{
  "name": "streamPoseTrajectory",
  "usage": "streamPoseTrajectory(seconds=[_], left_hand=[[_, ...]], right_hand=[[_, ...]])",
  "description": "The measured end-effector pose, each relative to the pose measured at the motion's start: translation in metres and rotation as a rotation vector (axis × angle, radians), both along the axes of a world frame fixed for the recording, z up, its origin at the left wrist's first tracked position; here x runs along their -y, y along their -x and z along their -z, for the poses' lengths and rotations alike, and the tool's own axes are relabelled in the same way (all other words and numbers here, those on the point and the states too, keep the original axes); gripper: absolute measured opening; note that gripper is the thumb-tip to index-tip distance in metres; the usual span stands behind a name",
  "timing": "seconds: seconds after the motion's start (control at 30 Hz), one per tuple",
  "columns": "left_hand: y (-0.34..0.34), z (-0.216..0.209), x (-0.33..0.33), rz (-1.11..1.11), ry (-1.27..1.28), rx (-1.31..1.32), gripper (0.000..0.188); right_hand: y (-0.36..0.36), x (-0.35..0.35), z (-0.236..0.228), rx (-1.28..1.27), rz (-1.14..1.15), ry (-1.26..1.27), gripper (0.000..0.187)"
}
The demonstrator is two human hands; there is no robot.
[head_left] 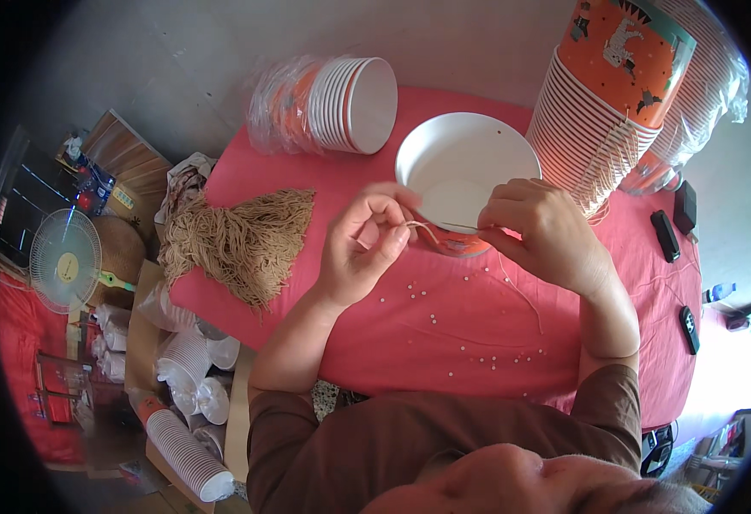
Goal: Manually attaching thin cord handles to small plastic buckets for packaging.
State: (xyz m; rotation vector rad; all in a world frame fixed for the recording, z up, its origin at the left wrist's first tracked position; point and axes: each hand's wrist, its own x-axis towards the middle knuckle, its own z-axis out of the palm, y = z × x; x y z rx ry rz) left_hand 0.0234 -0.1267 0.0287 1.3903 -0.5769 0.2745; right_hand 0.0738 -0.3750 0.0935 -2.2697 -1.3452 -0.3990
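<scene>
A paper bucket (pixel 457 163), white inside and orange outside, stands in front of me on the pink-covered table. My left hand (pixel 368 238) pinches a thin beige cord (pixel 422 228) between thumb and finger, left of the bucket's near rim; its other fingers are partly blurred. With closed fingers, my right hand (pixel 542 227) grips the cord at the right of that rim, and a stretch of it runs toward the left hand. A loose tail of cord hangs below the right hand onto the cloth. Whether the cord passes through the bucket's wall is hard to make out.
A bundle of beige cords (pixel 242 240) lies left. Nested buckets in plastic (pixel 328 104) lie behind; a tall orange-topped stack (pixel 594 128) stands right, cords hanging on it. Small white bits dot the pink cloth (pixel 392 343). Dark devices (pixel 665 236) lie right. Below left sits a carton (pixel 144 334).
</scene>
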Motion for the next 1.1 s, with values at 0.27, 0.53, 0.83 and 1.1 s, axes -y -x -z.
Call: streamPoseTrajectory(seconds=[0.27,0.53,0.83,1.1], left_hand=[[0.010,-0.014,-0.005,0.064,-0.055,0.115,0.009],[0.020,-0.026,-0.007,-0.044,0.016,-0.048,0.006],[-0.017,-0.029,0.003,-0.245,-0.223,-0.221,0.012],[-0.017,-0.031,0.015,-0.210,-0.359,-0.106,0.015]], right_hand=[[-0.001,-0.001,0.001,-0.018,-0.015,-0.018,0.010],[-0.004,0.002,0.000,-0.062,-0.036,-0.039,0.007],[-0.003,0.002,-0.012,-0.103,-0.144,-0.216,0.007],[-0.016,-0.017,-0.015,0.010,-0.123,-0.296,0.011]])
